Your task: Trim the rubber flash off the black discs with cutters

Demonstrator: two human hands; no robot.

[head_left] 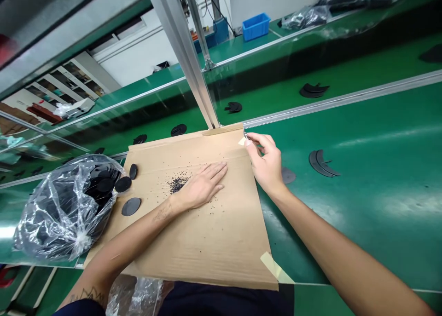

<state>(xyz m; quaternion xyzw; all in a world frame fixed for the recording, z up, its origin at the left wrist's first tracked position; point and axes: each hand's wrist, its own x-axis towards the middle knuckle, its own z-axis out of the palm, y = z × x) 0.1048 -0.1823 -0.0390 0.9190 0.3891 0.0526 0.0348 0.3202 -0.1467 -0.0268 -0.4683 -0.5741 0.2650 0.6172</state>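
My left hand [202, 186] lies flat on a brown cardboard sheet [221, 242], fingers stretched out to the right. Beside it on the cardboard is a scattered pile of tiny black bits [177, 183]. At the sheet's far right corner, my right hand [268, 164] is closed in a pinch; a small shiny metal part shows at the fingertips, too small to name. A piece of pale tape [242, 141] sits under those fingertips. Black oval discs [131, 206] lie on the left of the cardboard, next to a clear plastic bag [58, 210] holding more black pieces.
A metal post [188, 54] rises just behind the cardboard. Black curved pieces [322, 163] lie on the green surface [380, 182] to the right, and others [313, 90] lie on the strip beyond the rail. Further back stands a blue bin [256, 27].
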